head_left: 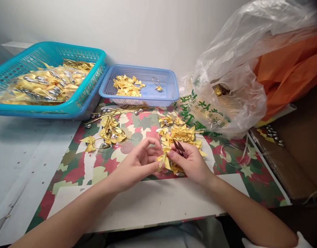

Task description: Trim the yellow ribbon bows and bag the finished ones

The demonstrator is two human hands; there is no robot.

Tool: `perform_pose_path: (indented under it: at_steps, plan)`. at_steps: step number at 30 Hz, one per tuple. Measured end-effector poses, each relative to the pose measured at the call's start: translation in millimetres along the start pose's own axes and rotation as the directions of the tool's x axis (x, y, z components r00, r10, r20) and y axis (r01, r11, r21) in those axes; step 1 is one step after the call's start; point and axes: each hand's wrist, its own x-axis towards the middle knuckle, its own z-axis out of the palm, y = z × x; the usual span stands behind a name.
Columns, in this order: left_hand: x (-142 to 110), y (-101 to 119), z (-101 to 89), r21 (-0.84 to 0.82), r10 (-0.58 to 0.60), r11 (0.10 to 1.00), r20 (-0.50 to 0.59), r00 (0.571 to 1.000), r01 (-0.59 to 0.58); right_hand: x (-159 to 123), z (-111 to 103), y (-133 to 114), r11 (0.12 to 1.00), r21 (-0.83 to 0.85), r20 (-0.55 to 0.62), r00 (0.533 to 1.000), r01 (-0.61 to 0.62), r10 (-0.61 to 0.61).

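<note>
Between my hands is a yellow ribbon bow (165, 155) with a gold wire loop (162, 162) on it. My left hand (144, 160) pinches the loop between thumb and finger, its other fingers curled behind. The thumb and finger of my right hand (191, 162) grip the bow's right side. Also tucked in that hand is a dark tool with two pointed tips (179, 148), the rest hidden by the palm. Just beyond and under my right hand lies a pile of finished-looking yellow bows on gold loops (183, 133). Another cluster of bows with silver bells (112, 132) lies beyond my left hand.
A teal basket (92, 74) of bagged bows and bells stands at the left. Behind my hands, a blue basket (171, 84) holds loose bows. Gold wires (127, 109) lie before it. A plastic bag (212, 110) and orange material (290, 69) fill the right side.
</note>
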Motion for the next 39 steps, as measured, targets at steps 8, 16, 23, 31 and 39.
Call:
perform_pose_path:
  at_steps: [8, 16, 23, 31, 39]
  plan:
    - [-1, 2, -0.5, 0.108, 0.102, 0.99, -0.06, 0.993, -0.095, -7, -22, 3, 0.978, -0.155, -0.066, 0.986, 0.14, -0.151]
    - [-4, -1, -1.0, 0.35, 0.153, 0.931, -0.105, 0.983, -0.107, -6, -42, -13, 0.683, -0.597, 0.27, 0.907, 0.422, -0.324]
    - [-5, -8, -2.6, 0.478, 0.262, 0.859, -0.098, 0.96, -0.185, -4, -30, -5, 0.514, -0.689, 0.243, 0.83, 0.512, -0.502]
    - [-4, -4, -0.5, 0.297, 0.198, 0.944, -0.162, 0.967, -0.144, -2, -52, -8, 0.518, -0.675, 0.29, 0.835, 0.525, -0.468]
    - [-1, 1, -0.3, 0.138, 0.154, 0.982, -0.161, 0.975, -0.133, 1, -49, -4, 0.493, -0.661, 0.279, 0.795, 0.566, -0.538]
